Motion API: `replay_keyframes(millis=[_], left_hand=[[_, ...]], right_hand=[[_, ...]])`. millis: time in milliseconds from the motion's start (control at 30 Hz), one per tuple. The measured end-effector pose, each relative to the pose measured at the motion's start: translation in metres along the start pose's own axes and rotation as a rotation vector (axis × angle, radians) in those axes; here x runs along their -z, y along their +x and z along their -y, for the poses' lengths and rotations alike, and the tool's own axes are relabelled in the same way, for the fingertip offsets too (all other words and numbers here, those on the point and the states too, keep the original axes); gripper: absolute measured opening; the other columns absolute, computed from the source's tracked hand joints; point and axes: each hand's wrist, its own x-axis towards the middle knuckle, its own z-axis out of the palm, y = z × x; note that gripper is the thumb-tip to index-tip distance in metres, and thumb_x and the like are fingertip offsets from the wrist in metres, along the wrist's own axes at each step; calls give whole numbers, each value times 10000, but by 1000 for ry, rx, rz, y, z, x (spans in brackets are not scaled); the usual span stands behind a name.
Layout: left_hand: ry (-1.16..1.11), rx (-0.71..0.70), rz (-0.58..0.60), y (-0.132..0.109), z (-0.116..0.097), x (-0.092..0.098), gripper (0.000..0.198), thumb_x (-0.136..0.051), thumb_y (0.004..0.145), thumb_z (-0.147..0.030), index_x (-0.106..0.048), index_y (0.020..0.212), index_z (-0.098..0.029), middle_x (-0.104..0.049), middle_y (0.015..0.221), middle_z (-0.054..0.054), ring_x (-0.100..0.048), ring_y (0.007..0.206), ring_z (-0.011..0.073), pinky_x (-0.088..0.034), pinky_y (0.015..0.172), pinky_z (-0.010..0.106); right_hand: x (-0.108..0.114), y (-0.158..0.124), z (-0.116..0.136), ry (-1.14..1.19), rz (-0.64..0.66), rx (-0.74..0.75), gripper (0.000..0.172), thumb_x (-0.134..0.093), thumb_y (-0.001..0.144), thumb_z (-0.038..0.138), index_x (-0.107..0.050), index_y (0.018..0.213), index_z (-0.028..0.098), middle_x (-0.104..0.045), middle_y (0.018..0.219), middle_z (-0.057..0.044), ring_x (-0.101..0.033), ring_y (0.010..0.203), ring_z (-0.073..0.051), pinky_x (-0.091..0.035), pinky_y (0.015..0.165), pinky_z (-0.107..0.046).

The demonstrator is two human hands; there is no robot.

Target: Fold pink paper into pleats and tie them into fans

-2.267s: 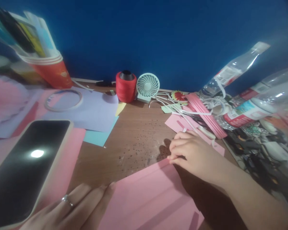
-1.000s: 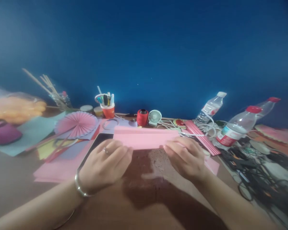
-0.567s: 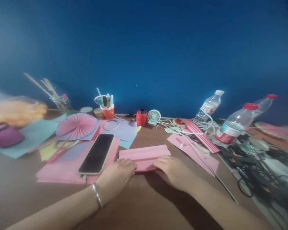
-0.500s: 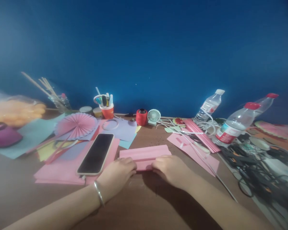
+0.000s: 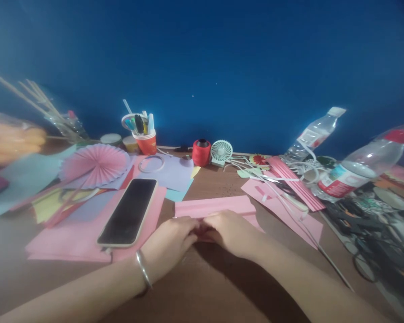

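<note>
A folded pink paper lies on the brown table in front of me, pleated into a long strip. My left hand and my right hand meet at its near edge, fingers curled and pressed on the paper. The fingertips of both hands touch each other at the middle of the strip. A silver bangle sits on my left wrist.
A phone lies face up on pink sheets at the left. A pink paper fan, a red cup of pens, a red thread spool, a small fan, pink strips and two water bottles stand around.
The hands lowered the pink paper to the table, then slid together along its near edge to the middle. The view has moved closer and tilted.
</note>
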Motion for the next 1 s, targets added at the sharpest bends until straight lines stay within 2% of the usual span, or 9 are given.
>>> replay_keyframes(millis=[167, 300, 467, 567, 667, 767, 900, 1000], left_hand=[[32, -26, 32, 0, -2, 8, 183, -429, 833, -219, -592, 752, -209, -605, 760, -32, -541, 706, 119, -387, 671, 237], [84, -57, 33, 1, -2, 7, 213, -413, 836, -183, -594, 724, -194, -595, 736, -27, -535, 680, 103, -392, 646, 212], [436, -175, 92, -6, -2, 13, 162, -463, 776, -114, -610, 778, -181, -583, 762, 6, -530, 777, 138, -404, 705, 240], [583, -172, 110, -20, -1, 18, 182, -472, 719, -54, -611, 758, -164, -570, 749, 29, -524, 767, 166, -414, 703, 281], [654, -181, 45, -36, -1, 14, 257, -434, 697, -35, -603, 824, -183, -567, 769, 25, -513, 693, 169, -428, 652, 308], [647, -283, -49, -49, 0, 2, 345, -406, 726, -73, -556, 1020, -174, -592, 884, 41, -520, 726, 173, -433, 609, 289], [649, -290, -137, -54, 2, -14, 311, -369, 783, -121, -564, 1019, -173, -599, 983, 45, -522, 798, 189, -435, 627, 303], [633, -301, -143, -53, 7, -20, 293, -355, 813, -157, -581, 996, -192, -602, 1000, 25, -523, 800, 180, -435, 624, 305]], right_hand=[[3, -3, -3, -119, 38, -124, 178, -466, 797, 175, -643, 794, 182, -651, 808, -54, -560, 710, -154, -329, 596, -230], [-1, -1, 2, -79, -23, -52, 163, -478, 799, 205, -637, 833, 194, -644, 837, -44, -555, 751, -152, -332, 624, -230], [-12, 8, -4, -79, -15, 0, 182, -462, 776, 140, -635, 745, 189, -644, 774, -24, -545, 699, -128, -323, 604, -219], [-11, 13, -7, -126, -2, 15, 152, -481, 734, 120, -602, 667, 184, -634, 716, -3, -531, 676, -118, -308, 588, -215], [-5, 15, -3, -124, 27, -32, 120, -492, 710, 142, -567, 627, 186, -617, 663, 24, -503, 620, -100, -286, 550, -210], [-2, 16, 2, -135, 45, -110, 109, -487, 666, 127, -538, 593, 190, -589, 601, 48, -461, 551, -84, -255, 499, -206], [-6, 17, 8, -188, 36, -186, 118, -481, 626, 93, -500, 555, 185, -552, 553, 59, -416, 505, -77, -224, 460, -209], [-10, 20, 14, -165, 9, -188, 126, -515, 703, 168, -515, 578, 186, -561, 600, 48, -438, 554, -85, -244, 479, -212]])
